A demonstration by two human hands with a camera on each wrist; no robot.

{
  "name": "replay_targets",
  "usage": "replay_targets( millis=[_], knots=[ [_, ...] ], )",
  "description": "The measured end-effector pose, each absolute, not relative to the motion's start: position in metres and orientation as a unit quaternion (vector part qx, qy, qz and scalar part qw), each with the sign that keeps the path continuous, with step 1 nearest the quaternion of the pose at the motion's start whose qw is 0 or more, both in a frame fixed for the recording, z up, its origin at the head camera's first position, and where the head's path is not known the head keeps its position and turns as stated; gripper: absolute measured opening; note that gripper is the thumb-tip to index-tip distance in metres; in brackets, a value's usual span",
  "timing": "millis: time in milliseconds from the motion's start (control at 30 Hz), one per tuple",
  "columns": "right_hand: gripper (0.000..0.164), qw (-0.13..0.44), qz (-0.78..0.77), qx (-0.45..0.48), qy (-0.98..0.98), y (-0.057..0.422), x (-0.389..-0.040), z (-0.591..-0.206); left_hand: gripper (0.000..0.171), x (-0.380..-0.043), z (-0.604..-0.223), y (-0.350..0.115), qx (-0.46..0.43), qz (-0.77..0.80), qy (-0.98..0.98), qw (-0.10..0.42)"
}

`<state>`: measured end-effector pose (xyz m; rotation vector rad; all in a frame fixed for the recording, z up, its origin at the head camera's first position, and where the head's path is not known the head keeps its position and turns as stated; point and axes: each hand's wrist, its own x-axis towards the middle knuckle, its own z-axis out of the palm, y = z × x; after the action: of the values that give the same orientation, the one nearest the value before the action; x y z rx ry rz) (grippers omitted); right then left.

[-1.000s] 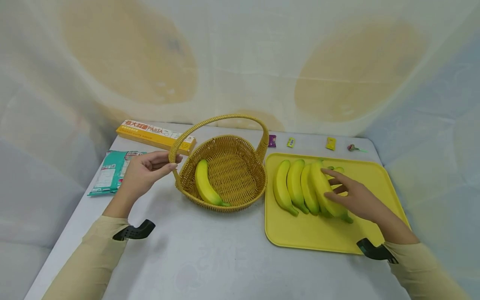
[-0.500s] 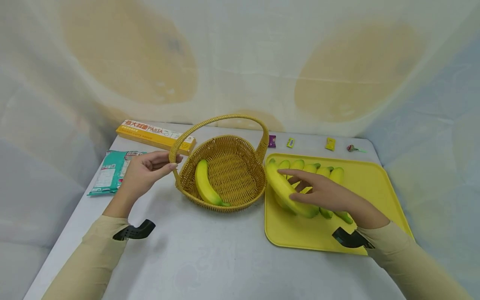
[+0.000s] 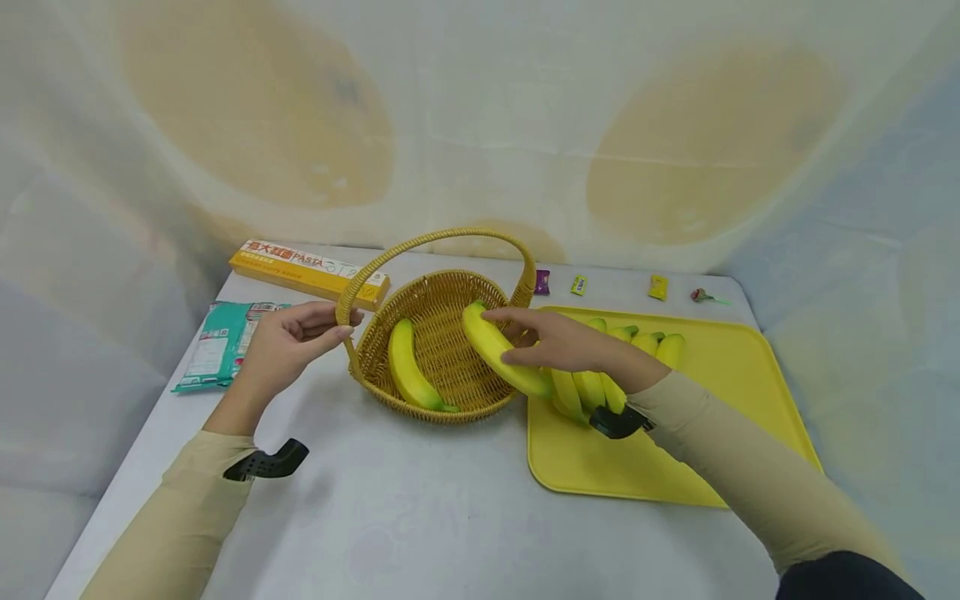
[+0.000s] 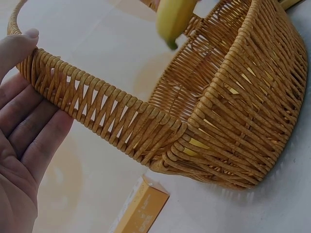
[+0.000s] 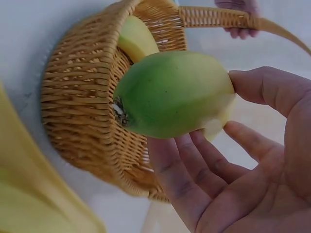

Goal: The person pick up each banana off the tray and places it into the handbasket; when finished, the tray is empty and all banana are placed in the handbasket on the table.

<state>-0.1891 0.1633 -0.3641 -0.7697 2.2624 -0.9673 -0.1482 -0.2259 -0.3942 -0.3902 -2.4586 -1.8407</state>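
Note:
My left hand [image 3: 296, 337] pinches the left side of the wicker basket's handle [image 4: 97, 99], thumb on one side and fingers on the other. The yellow-brown basket [image 4: 248, 116] stands on the table, and one banana [image 3: 408, 367] lies along its left inner wall. With thumb and fingers, my right hand [image 3: 558, 337] grips another banana [image 3: 491, 346] over the basket's right part, tilted with its lower end across the right rim. Up close in the right wrist view, that banana's green end [image 5: 165, 97] points at the camera.
Several bananas [image 3: 590, 392] lie on a yellow tray [image 3: 585, 467] right of the basket, partly covered by my right arm. A pasta box [image 3: 300, 271] and a teal packet [image 3: 213, 350] are at left. Small wrapped candies [image 3: 657, 287] and a lollipop [image 3: 701, 296] line the back.
My right hand has carried a banana leftward from the tray to over the basket. My left hand has stayed on the handle.

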Motion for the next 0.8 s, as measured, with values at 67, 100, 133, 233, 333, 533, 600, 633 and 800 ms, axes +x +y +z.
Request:
replay_targets(
  millis=[67, 100, 133, 233, 333, 533, 600, 633, 800],
  knots=[
    [0.064, 0.285, -0.349, -0.284, 0.847, 0.152, -0.199, -0.366, 0.028, -0.148, -0.394, -0.226, -0.128, -0.597, -0.791, 0.023],
    [0.064, 0.287, -0.340, -0.283, 0.850, 0.146, -0.203, -0.367, 0.028, -0.148, -0.395, -0.226, -0.129, -0.598, -0.791, 0.023],
    [0.064, 0.291, -0.336, -0.279, 0.851, 0.141, -0.207, -0.368, 0.028, -0.148, -0.395, -0.227, -0.130, -0.599, -0.790, 0.023],
    [0.063, 0.304, -0.321, -0.266, 0.857, 0.126, -0.218, -0.374, 0.029, -0.148, -0.395, -0.227, -0.134, -0.599, -0.789, 0.021],
    [0.063, 0.316, -0.307, -0.260, 0.859, 0.112, -0.229, -0.383, 0.029, -0.148, -0.395, -0.227, -0.135, -0.599, -0.789, 0.020],
    [0.064, 0.325, -0.252, -0.271, 0.870, 0.090, -0.244, -0.394, 0.029, -0.149, -0.395, -0.228, -0.139, -0.600, -0.787, 0.022],
    [0.065, 0.326, -0.234, -0.276, 0.873, 0.082, -0.247, -0.395, 0.029, -0.149, -0.395, -0.227, -0.139, -0.599, -0.789, 0.022],
    [0.066, 0.328, -0.227, -0.280, 0.873, 0.079, -0.248, -0.396, 0.029, -0.149, -0.395, -0.227, -0.139, -0.599, -0.789, 0.022],
    [0.073, 0.361, -0.229, -0.279, 0.860, 0.063, -0.247, -0.402, 0.029, -0.149, -0.396, -0.227, -0.139, -0.601, -0.787, 0.020]
  ],
)
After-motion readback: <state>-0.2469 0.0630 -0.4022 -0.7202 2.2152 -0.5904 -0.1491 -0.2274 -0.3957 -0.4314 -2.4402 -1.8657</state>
